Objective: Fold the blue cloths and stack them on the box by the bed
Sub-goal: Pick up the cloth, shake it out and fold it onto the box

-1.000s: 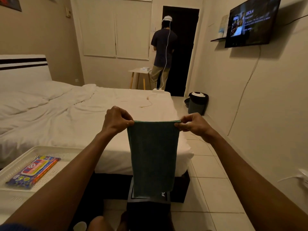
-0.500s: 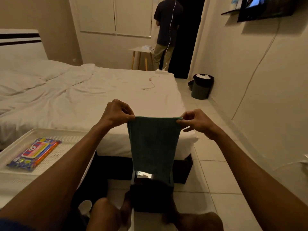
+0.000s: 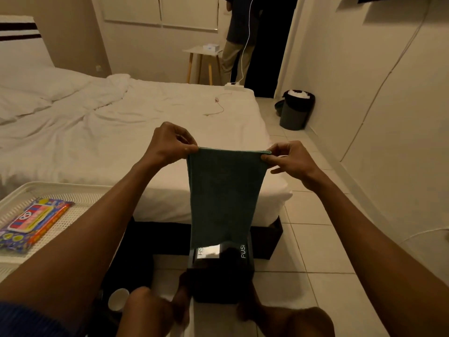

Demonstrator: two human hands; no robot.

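Bed [image 3: 136, 132]: white, fills frame from 9 to 12 o'clock.

Box [image 3: 223, 276]: dark, on the floor at 6 o'clock, just beside the bed's foot. What shows of its top looks bare; no stacked cloths visible there, though part is hidden.

Blue cloth [image 3: 224, 198]: at centre, hanging as a narrow strip, apparently already folded lengthwise, its lower edge over the box.

Left hand [image 3: 170, 144], right hand [image 3: 290, 161]: apart, each pinching a top corner.

Judgement: early to mid; crosswise fold and placement remain. Other cloths not in view.
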